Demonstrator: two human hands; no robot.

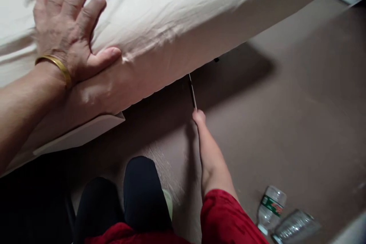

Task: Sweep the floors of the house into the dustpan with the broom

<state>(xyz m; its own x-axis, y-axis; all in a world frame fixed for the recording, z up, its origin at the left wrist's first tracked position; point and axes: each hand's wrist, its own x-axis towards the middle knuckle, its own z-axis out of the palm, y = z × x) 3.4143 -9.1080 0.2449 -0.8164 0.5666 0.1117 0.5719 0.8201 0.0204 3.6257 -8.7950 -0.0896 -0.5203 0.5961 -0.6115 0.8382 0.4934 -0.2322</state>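
Note:
My left hand [64,34], with a gold bangle at the wrist, rests on a pale sheet [160,4] spread over what looks like a bed. Its fingers are spread and the thumb lies along the edge. Low down beside the bed, my right hand [199,116] is closed around a thin stick [193,91], pale on one side and dark on the other. The far end of the stick goes out of sight below the sheet's hanging edge. Part of the right hand's grip is hidden by its own back.
Two clear plastic bottles lie on the brown floor [300,114] at lower right, one with a green label [271,206], the other unlabelled [296,227]. A white panel [85,133] juts out under the bed at left. A pale green object [168,202] shows by my knee.

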